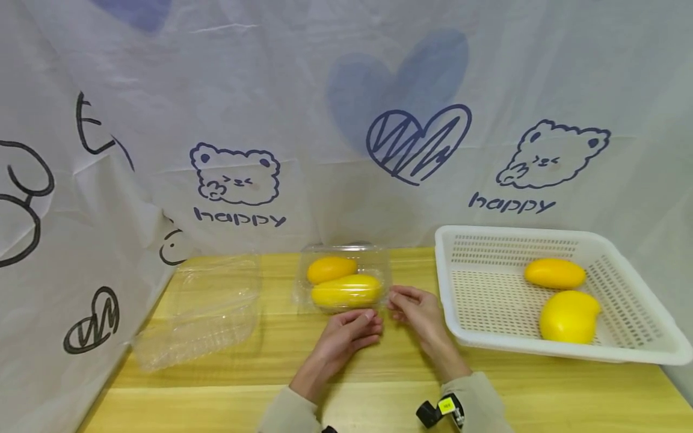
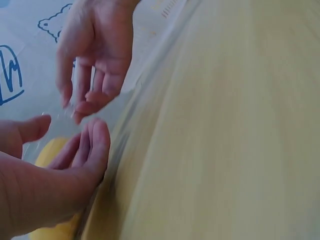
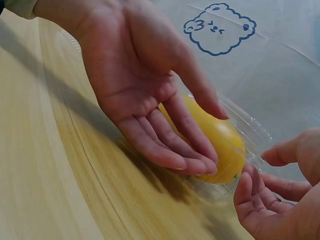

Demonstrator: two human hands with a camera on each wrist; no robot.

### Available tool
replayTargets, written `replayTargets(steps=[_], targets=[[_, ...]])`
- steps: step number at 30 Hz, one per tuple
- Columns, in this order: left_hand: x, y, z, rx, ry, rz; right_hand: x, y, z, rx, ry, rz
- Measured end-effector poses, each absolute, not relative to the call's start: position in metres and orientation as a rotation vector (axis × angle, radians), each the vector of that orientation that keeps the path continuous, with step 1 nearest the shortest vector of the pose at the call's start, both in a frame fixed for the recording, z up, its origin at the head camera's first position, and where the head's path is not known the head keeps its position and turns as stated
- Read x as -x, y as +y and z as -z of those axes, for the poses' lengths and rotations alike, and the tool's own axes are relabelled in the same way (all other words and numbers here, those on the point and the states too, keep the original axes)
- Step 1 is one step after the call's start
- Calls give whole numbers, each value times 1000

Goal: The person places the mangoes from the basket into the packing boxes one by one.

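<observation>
The clear box [image 1: 373,260] could be tipped by one-sided tugging, with left grip [image 1: 349,337] parted before it, right grip [image 1: 419,313] unreadable at its corner.

Head view: looks forward and down from above the person's arms, the widest of the three, taking in the left hand [image 1: 349,334], right hand [image 1: 419,313], tabletop [image 1: 379,385] and patterned cloth [image 1: 308,198] behind. Left wrist view: close and tilted, facing past the left hand, lower left, toward the right, upper left. Right wrist view: also close and tilted, facing past the right hand, lower right, toward the left, upper left. Both wrist views share a yellow fruit [image 3: 227,142].
</observation>
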State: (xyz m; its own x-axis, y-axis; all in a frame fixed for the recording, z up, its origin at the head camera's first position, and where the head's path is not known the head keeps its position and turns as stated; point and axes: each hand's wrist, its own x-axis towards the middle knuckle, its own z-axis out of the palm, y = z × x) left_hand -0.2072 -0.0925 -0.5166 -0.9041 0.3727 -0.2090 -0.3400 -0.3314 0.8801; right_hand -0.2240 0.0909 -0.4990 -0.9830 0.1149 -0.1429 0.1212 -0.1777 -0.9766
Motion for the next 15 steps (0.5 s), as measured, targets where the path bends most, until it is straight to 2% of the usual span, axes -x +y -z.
replayTargets(steps=[15], targets=[[209,-60,511,286,1375,-2401,223,95,497,-181,2113,2328]])
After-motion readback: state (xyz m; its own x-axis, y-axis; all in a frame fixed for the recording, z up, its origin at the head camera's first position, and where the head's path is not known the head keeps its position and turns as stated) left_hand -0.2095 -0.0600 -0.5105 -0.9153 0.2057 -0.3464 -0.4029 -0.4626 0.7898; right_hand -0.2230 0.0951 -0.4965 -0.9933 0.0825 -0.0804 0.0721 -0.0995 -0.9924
